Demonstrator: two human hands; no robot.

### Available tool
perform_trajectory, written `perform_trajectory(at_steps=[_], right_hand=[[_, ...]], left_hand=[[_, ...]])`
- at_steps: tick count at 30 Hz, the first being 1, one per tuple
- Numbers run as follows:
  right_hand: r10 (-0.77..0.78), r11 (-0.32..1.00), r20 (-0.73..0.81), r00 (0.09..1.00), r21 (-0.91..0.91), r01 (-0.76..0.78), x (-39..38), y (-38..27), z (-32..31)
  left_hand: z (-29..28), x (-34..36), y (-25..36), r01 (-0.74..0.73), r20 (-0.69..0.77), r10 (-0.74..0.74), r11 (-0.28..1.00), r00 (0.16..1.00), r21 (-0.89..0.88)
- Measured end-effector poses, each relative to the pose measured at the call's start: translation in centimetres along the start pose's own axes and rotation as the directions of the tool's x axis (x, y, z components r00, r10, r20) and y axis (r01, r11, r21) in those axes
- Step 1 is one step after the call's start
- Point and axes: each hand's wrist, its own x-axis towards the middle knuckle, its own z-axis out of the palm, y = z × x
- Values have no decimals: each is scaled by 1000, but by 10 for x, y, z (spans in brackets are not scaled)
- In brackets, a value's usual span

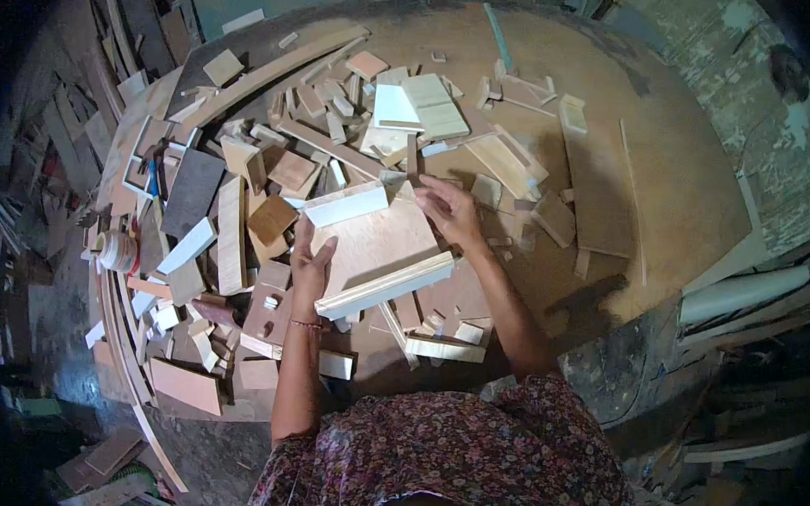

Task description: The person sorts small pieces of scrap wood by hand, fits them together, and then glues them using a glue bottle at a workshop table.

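A pale plywood panel (pixel 383 238) is held tilted above the bench, with a white-faced wooden strip (pixel 348 204) along its far edge. A thicker layered strip (pixel 386 287) runs along its near edge. My left hand (pixel 310 266) grips the panel's left side, thumb on top and the other fingers partly hidden. At the far right corner is my right hand (pixel 452 214), its fingers apart and stretched toward the panel's edge; contact there is hard to tell. A narrow brown wood piece (pixel 413 158) stands just beyond those fingertips.
Wood offcuts cover the brown bench (pixel 679 168), piled mostly left and beyond the panel. On the left are a white tub (pixel 116 251), a blue-handled tool (pixel 154 175) and a dark board (pixel 193 192). A long curved strip (pixel 277 74) lies at the back.
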Motion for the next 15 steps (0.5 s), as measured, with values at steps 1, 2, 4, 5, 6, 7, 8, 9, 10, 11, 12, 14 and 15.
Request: perform_trajectory(at_steps=[1,2,4,5,6,7,8,9,10,11,12,14,15], right_hand=[[-28,999,-13,1000,-18,27,7,-2,0],[-55,998,-27,998,-35,54,16,-3,0],[-2,998,-115,993,-69,-6,35,-1,-6],[5,970,-154,988,-239,-42,46,-6,-8],[3,913,-191,982,-401,-81,58,-10,-10],[1,914,-188,982,-398,-77,71,0,-17],[-160,803,-190,969,-595,16,84,13,-20],[-317,640,-156,935,-763,90,94,27,-23],[-314,647,-145,938,-756,100,99,26,-18],[-277,591,-176,945,-806,23,103,25,-14],[-242,527,-211,947,-848,-54,107,25,-10],[-251,473,-195,948,-879,-56,118,34,-14],[-216,425,-251,944,-894,-140,121,39,-15]], left_hand=[[0,2,1,2,-14,-2,1000,1000,7],[1,7,1,0,-26,1,999,1000,47],[0,14,0,-2,-54,8,995,999,97],[2,18,0,1,-58,4,997,998,83],[3,20,0,3,-63,1,998,998,69],[9,25,1,36,-94,-28,995,995,89],[10,29,0,32,-103,-22,995,994,93],[12,34,-2,24,-76,-17,996,997,90],[10,36,-3,19,-58,-14,996,998,88],[11,38,-4,28,-86,-19,994,996,103],[11,41,-6,26,-99,-15,994,995,108],[16,47,-9,21,-61,-18,998,998,51],[19,50,-11,24,-64,-20,998,998,54]])
